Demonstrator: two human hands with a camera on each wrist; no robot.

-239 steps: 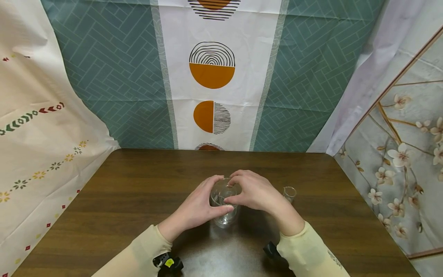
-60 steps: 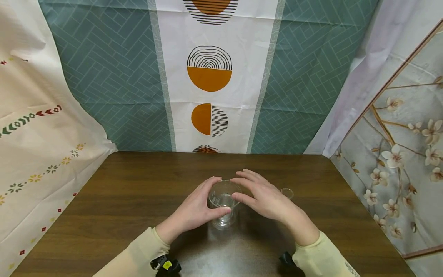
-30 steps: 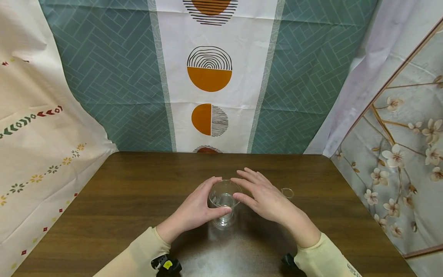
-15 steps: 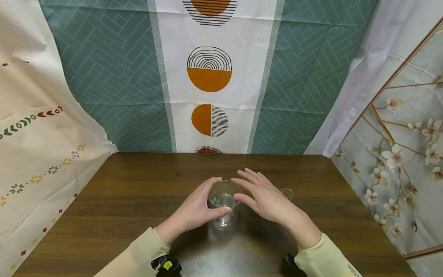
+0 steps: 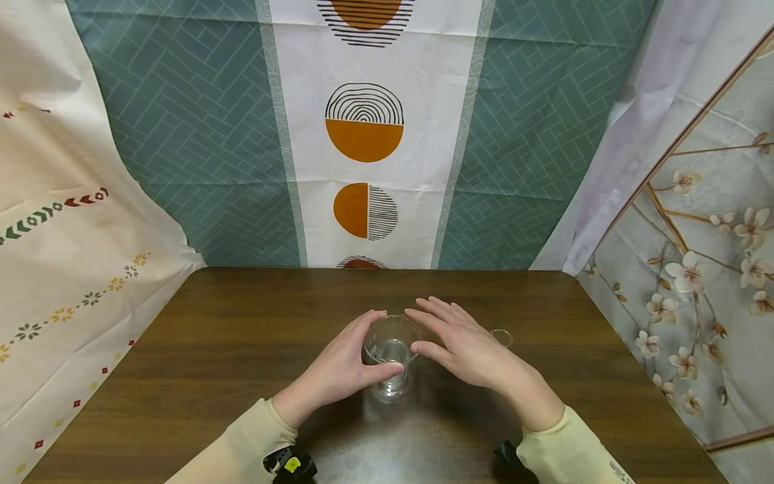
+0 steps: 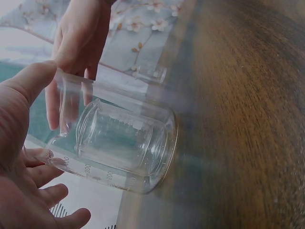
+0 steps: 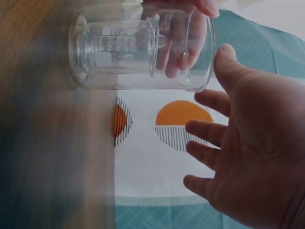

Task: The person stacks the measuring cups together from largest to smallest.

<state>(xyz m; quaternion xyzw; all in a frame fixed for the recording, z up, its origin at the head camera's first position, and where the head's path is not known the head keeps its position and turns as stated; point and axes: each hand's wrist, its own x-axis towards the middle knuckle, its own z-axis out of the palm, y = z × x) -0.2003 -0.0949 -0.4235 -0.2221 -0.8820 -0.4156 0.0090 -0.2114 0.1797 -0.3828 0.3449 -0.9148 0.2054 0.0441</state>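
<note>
A large clear glass beaker [image 5: 392,331] with volume markings stands upright on the brown table. Nested inside it, also upright, is a smaller glass beaker [image 6: 121,138], its printed scale readable in part in the right wrist view. My left hand [image 5: 341,363] holds the large beaker at its rim, thumb on the near side and index finger on the far side. On the other side, my right hand [image 5: 468,349] is spread with relaxed, separated fingers, holding nothing; its thumb and index fingertips are right by the rim.
A third, small glass beaker [image 5: 502,337] stands just right of my right hand, partly hidden behind it. The wooden table [image 5: 254,336] ends at a patterned curtain [image 5: 375,222] at the back, with hanging cloths on both sides.
Eight seconds ago my right fingers were bent down into the large beaker's mouth. They have since come out and spread, moving right. My left hand keeps its hold on the rim.
</note>
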